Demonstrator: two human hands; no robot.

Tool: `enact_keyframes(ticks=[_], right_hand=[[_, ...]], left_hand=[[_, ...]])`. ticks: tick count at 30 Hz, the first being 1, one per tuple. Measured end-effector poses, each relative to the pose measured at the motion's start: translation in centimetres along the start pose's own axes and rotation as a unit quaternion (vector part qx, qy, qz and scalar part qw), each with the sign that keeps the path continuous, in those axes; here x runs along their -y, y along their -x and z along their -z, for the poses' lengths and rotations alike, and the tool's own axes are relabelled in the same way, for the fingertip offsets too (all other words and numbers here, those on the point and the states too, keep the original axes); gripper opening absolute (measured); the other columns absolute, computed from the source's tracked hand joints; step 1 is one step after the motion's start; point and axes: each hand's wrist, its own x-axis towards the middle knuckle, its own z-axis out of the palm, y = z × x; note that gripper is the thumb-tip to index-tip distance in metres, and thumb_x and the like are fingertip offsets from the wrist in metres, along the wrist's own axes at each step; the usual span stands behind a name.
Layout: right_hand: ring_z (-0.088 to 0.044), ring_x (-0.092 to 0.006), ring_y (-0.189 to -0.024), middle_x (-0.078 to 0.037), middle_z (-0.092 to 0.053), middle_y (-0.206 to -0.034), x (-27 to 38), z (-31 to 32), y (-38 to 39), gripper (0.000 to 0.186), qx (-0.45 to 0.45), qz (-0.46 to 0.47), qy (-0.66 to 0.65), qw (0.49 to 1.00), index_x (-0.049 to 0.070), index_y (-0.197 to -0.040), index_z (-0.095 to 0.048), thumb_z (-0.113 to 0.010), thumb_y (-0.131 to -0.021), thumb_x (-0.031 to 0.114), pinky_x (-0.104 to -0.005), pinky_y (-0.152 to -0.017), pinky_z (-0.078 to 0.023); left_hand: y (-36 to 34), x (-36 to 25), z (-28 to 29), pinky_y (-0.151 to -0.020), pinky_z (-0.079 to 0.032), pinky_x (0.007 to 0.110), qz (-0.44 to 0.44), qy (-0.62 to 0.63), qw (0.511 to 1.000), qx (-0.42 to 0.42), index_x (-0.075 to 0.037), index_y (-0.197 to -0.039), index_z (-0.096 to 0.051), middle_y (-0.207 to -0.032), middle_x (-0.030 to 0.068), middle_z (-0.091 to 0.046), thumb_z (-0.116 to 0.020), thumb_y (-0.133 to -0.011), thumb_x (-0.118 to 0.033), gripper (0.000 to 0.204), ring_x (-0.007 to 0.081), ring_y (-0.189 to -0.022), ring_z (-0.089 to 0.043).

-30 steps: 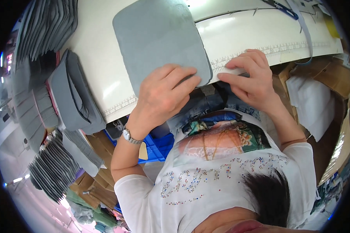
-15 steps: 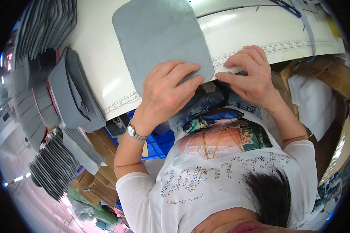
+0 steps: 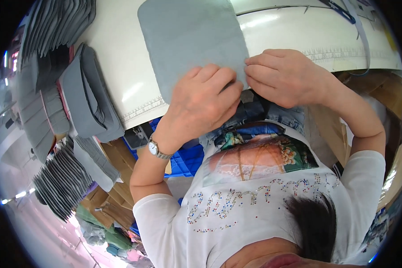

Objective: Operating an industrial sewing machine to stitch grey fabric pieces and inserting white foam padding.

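Note:
A grey rounded-rectangle sheet (image 3: 190, 33) lies on the white work surface (image 3: 114, 49), reaching its front edge beside a printed scale. My left hand (image 3: 203, 100), with a watch at the wrist, rests on the sheet's lower part, fingers curled over that edge. My right hand (image 3: 281, 76) touches the sheet's lower right edge, fingers bent and closed together. Whatever is between those fingertips is hidden.
Stacks of grey pieces (image 3: 58, 178) fill the left side, with folded grey sheets (image 3: 82, 94) beside the surface. A blue crate (image 3: 183, 161) and cardboard (image 3: 111, 161) are below. A blue-handled tool (image 3: 344, 13) and a pale strap (image 3: 364, 44) lie at the far right.
My right hand has moved left and turned, its fingertips now meeting the sheet's edge. My left hand has shifted up and right. The view has shifted slightly.

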Motion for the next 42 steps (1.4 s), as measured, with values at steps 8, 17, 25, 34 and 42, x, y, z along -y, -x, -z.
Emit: enact_keyframes(ticks=[8, 17, 25, 34, 42], right_hand=[[-0.054, -0.0204, -0.070, -0.004, -0.046, -0.074, -1.1, -0.3, -0.5, 0.010, -0.079, -0.044, -0.093, 0.992, 0.008, -0.074, -0.053, -0.058, -0.070, 0.017, -0.0297, -0.057, -0.047], [-0.053, -0.0186, -0.072, -0.004, -0.051, -0.081, -0.4, 0.1, -0.5, 0.016, -0.008, 0.000, -0.075, 0.997, 0.006, -0.077, -0.056, -0.058, -0.064, 0.015, -0.0276, -0.056, -0.044], [-0.049, -0.0166, -0.067, -0.003, -0.048, -0.073, 0.5, 1.1, -1.1, 0.018, 0.027, -0.004, -0.031, 0.999, 0.005, -0.074, -0.056, -0.057, -0.060, 0.018, -0.0253, -0.054, -0.040], [-0.049, -0.0154, -0.065, -0.006, -0.052, -0.074, 1.6, 1.6, -1.3, 0.020, 0.066, -0.015, 0.024, 0.997, 0.003, -0.070, -0.057, -0.055, -0.058, 0.018, -0.0245, -0.053, -0.040], [-0.048, -0.0123, -0.066, 0.000, -0.044, -0.069, 0.1, 1.5, -0.8, 0.010, 0.028, -0.009, 0.033, 0.999, 0.009, -0.062, -0.052, -0.057, -0.061, 0.018, -0.0228, -0.050, -0.037]], left_hand=[[0.5, 1.1, -0.8, -0.060, -0.050, 0.032, 0.010, 0.073, 0.991, -0.110, -0.003, -0.089, -0.066, -0.087, 0.0094, -0.064, -0.072, -0.066, 0.002, 0.024, 0.0246, -0.073, -0.062], [-5.7, 6.0, 0.1, -0.074, -0.050, 0.036, -0.027, -0.048, 0.992, -0.114, -0.007, -0.084, -0.064, -0.092, 0.0052, -0.063, -0.073, -0.071, -0.011, 0.015, 0.0231, -0.093, -0.062], [-6.2, 7.9, 0.1, -0.076, -0.048, 0.036, 0.018, -0.055, 0.997, -0.045, -0.010, -0.077, -0.061, -0.095, 0.0032, -0.062, -0.074, -0.071, -0.017, 0.016, 0.0211, -0.092, -0.060], [-6.0, 8.7, 1.4, -0.079, -0.046, 0.038, -0.017, -0.002, 1.000, -0.009, -0.014, -0.094, -0.069, -0.111, 0.0025, -0.063, -0.077, -0.068, -0.024, 0.029, 0.0256, -0.098, -0.059], [-6.2, 8.9, 1.5, -0.084, -0.043, 0.038, 0.000, -0.006, 1.000, 0.005, -0.017, -0.104, -0.068, -0.118, 0.0041, -0.060, -0.074, -0.073, -0.026, 0.032, 0.0270, -0.105, -0.056]])
